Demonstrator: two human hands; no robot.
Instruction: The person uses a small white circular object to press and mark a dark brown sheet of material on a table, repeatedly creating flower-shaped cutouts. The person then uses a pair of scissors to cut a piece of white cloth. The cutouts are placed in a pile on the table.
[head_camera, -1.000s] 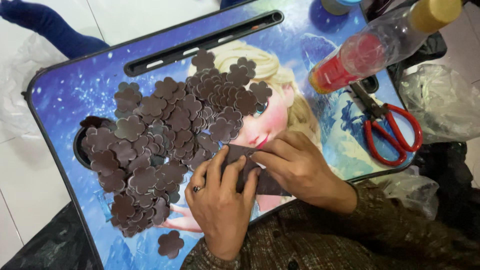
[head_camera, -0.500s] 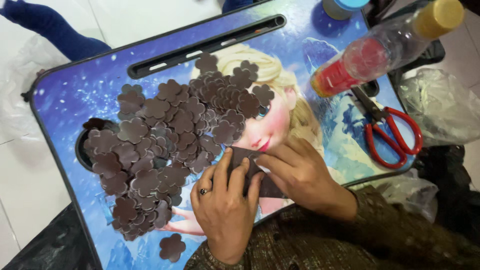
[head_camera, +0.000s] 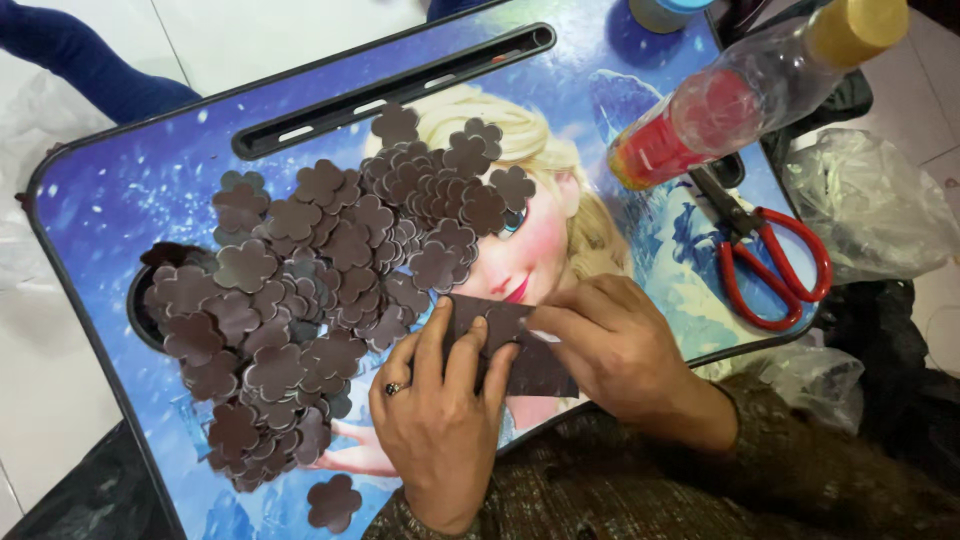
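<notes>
Presently catalogued, all places given from the dark brown sheet:

- Sheet: flat on the printed blue worktop, at its near edge, beneath both hands.
- Left hand: fingers spread, pressing down on the sheet's left part; ring on one finger.
- Right hand: fingers pinched together on a flower-shaped piece at the sheet's middle.
- Pile of brown flower cut-outs: up and to the left, touching the sheet's upper edge.
- Red-handled scissors: to the right, well apart.
- Clear bottle: further up-right, lying tilted.

Handling judgement: keep the left hand flat so the sheet stays anchored; lift the piece slowly to avoid tearing.
</notes>
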